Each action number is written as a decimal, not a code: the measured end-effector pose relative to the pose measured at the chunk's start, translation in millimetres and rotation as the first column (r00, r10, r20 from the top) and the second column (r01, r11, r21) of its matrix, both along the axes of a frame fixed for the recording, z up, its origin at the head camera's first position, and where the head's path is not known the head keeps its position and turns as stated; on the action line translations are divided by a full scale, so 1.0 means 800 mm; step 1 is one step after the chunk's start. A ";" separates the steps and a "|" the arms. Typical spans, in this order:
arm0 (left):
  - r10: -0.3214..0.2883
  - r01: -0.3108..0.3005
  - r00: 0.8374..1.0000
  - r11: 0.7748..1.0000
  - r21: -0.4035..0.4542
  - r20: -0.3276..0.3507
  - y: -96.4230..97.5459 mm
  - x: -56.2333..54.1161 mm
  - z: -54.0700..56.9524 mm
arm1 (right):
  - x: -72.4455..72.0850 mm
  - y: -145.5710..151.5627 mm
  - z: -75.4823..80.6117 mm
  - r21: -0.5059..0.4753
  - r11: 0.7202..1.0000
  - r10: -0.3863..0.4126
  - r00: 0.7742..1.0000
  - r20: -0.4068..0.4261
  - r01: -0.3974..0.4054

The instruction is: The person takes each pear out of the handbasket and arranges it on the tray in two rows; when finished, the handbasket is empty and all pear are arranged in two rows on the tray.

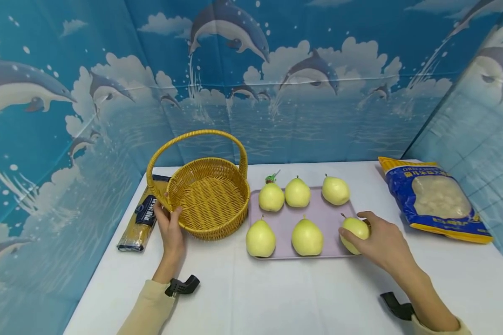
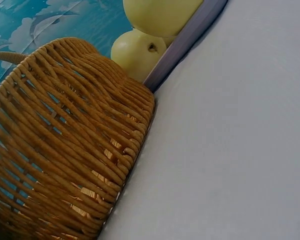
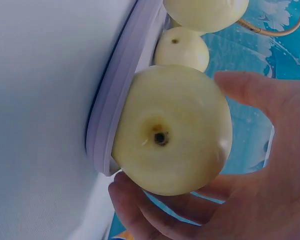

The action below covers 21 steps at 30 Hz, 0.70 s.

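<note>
A golden wicker basket (image 1: 209, 228) with a tall arched handle stands left of centre, its inside bare. My left hand (image 1: 170, 231) holds it at the left side, where the handle joins the rim; that hand is out of sight in the left wrist view. On the right, my right hand (image 1: 381, 239) grips a yellow-green pear (image 1: 355, 232), thumb on one side and fingers round the other. This pear (image 3: 175, 130) is at the front right corner of a shallow lilac tray (image 1: 282, 228). Several more pears, such as the front middle pear (image 1: 307, 237), sit on the tray in two rows.
A flat pasta packet (image 1: 136, 228) lies left of the basket, partly behind it. At the right lies a blue and yellow food bag (image 1: 438, 200). Behind the back-left pear is a small green object (image 1: 271, 178). A dolphin-print curtain (image 1: 302, 116) backs the white table.
</note>
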<state>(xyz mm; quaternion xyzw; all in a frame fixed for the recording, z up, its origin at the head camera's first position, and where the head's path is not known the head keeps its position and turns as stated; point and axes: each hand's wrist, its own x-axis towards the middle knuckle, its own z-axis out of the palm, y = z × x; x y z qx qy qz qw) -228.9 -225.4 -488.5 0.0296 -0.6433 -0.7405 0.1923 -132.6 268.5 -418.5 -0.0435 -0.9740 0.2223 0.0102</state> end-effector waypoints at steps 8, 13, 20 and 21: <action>0.096 -0.099 0.995 0.984 -0.146 -0.031 -0.008 0.010 0.020 | 0.000 -0.003 0.000 -0.051 0.998 0.018 0.987 -0.162 -0.027; 0.182 -0.213 0.974 0.939 -0.271 -0.136 -0.016 0.019 0.034 | 0.002 -0.003 0.004 -0.046 0.998 0.041 0.982 -0.186 -0.050; 0.271 -0.550 0.789 0.711 -0.439 -0.551 -0.013 0.036 0.061 | 0.005 0.004 0.007 -0.088 0.991 0.073 0.961 -0.266 -0.100; 0.263 -0.594 0.744 0.682 -0.426 -0.615 -0.009 0.039 0.065 | 0.005 0.006 0.007 -0.084 0.989 0.092 0.950 -0.299 -0.122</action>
